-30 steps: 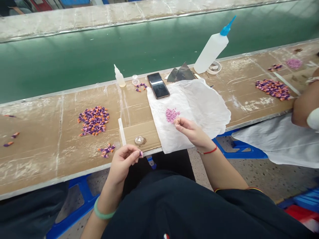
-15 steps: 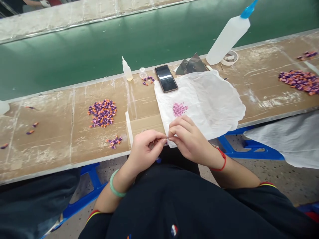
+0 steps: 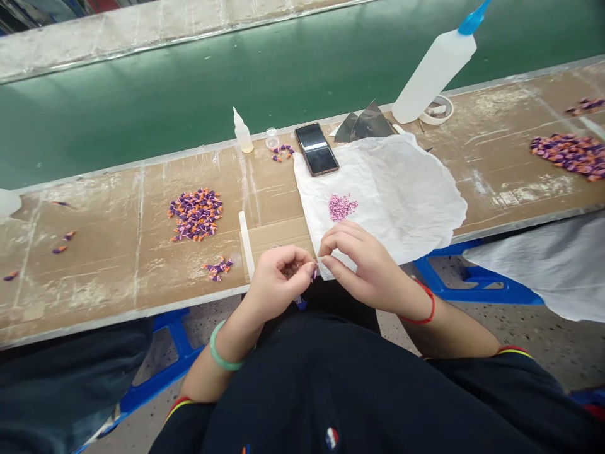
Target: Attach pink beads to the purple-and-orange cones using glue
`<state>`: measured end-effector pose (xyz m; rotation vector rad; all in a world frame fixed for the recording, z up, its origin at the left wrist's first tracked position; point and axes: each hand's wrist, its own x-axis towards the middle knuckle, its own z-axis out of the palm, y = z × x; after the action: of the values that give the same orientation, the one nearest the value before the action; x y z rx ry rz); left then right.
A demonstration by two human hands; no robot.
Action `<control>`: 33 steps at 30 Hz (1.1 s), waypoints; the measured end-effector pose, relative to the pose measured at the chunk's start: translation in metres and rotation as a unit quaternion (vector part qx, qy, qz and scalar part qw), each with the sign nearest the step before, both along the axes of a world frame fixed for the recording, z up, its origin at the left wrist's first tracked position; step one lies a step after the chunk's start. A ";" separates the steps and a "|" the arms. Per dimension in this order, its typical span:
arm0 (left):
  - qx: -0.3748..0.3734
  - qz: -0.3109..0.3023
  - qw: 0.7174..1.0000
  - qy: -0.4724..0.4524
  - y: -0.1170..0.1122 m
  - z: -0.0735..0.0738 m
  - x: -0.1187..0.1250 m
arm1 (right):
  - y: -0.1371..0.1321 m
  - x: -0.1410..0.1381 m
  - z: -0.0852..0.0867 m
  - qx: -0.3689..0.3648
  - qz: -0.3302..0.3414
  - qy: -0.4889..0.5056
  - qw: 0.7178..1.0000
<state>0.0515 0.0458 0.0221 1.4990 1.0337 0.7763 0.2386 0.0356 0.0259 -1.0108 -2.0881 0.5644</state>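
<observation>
In front of my body, my left hand [image 3: 281, 282] is closed in a pinch on a small purple piece [image 3: 314, 272], mostly covered by the thumb and fingers. My right hand [image 3: 362, 263] meets it from the other side, index finger and thumb curled close together at the piece. Whatever lies between those right fingertips is too small to make out. Just beyond the right hand, a heap of tiny pink beads [image 3: 341, 207] lies on a white cloth [image 3: 406, 189]. A cardboard piece [image 3: 278, 234] lies beyond the left hand.
Left are a large heap [image 3: 196, 214] and a small group [image 3: 218, 269] of purple-orange pieces. Along the back stand a small dropper bottle [image 3: 242, 132], a phone [image 3: 316, 149], a tape roll [image 3: 437, 110] and a tilted large white bottle [image 3: 432, 79]. Another heap [image 3: 570, 154] lies right.
My right fingertips have drawn slightly apart from my left ones, and more of the purple piece shows. The view has shifted a little; the table's things stay put.
</observation>
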 end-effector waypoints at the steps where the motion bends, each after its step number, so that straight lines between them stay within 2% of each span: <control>1: -0.013 -0.001 1.000 -0.010 0.000 0.000 0.000 | 0.000 0.000 0.000 -0.014 0.003 0.008 1.000; 4: -0.015 0.000 1.000 -0.005 0.000 0.001 0.000 | 0.000 0.000 0.000 -0.025 0.010 0.015 1.000; 6: -0.005 0.004 1.000 0.008 0.000 0.002 0.000 | 0.001 -0.002 0.000 -0.006 0.006 0.007 1.000; 9: -0.027 0.002 1.000 -0.014 0.000 0.002 -0.001 | 0.003 -0.003 0.000 0.044 0.005 -0.010 0.999; 14: -0.119 -0.028 0.988 -0.092 0.003 0.000 -0.004 | 0.006 0.000 0.000 0.150 0.043 -0.066 0.986; 19: -0.131 -0.037 0.988 -0.079 0.005 0.001 -0.005 | 0.008 0.003 -0.004 0.212 0.070 -0.115 0.968; 21: -0.098 -0.009 0.993 -0.067 0.003 0.003 -0.004 | 0.007 0.002 -0.004 0.182 0.049 -0.071 0.979; 24: 0.008 0.044 0.999 -0.018 -0.002 0.005 -0.004 | 0.005 -0.001 -0.002 0.060 0.001 0.026 0.998; 27: 0.124 0.060 0.990 0.042 -0.005 0.007 -0.004 | 0.003 -0.004 -0.001 -0.050 0.005 0.076 0.996; 30: 0.203 0.052 0.975 0.077 -0.006 0.008 -0.005 | 0.002 -0.007 -0.002 -0.096 0.010 0.097 0.991; 33: 0.244 0.048 0.964 0.094 -0.005 0.007 -0.005 | 0.001 -0.010 -0.005 -0.111 0.000 0.112 0.987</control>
<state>0.0464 0.0404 0.0289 1.9845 1.1137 1.0247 0.2282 0.0371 0.0209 -1.0185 -1.8558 0.8855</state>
